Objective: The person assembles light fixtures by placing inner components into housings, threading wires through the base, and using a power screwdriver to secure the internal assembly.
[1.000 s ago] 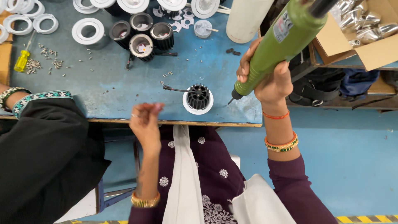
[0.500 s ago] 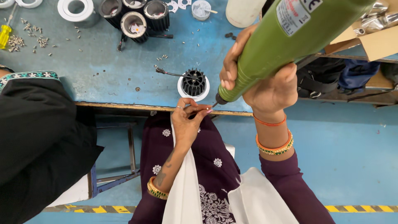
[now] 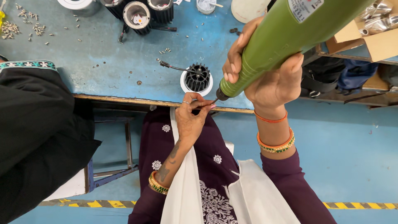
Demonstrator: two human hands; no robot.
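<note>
The right hand (image 3: 271, 79) is wrapped firmly around the lower barrel of a long green plastic electric screwdriver (image 3: 286, 37), which slants down from the upper right so that its thin dark metal bit (image 3: 214, 100) ends just off the near edge of the worn blue-painted counter (image 3: 103, 70). The left hand (image 3: 191, 118) is pinched narrow, thumb and fingertips closed together right at the tip of the bit; whether a screw sits between them is too small to tell. Just beyond the bit, close to the near edge, stands a black finned round lamp housing set in a white ring (image 3: 197, 79), with a thin black lead (image 3: 172, 66) trailing from it toward the middle of the counter. The screwdriver looks rigid and fairly weighty, top-heavy at this tilt, so a full grip low on the barrel suits it; the bit is thin and best guided only lightly at its tip. Small loose metal screws (image 3: 25, 25) lie scattered toward the far left corner, and more black round housings (image 3: 139, 16) stand along the far edge. A person's black embroidered sleeve (image 3: 33, 120) fills the left side.
</note>
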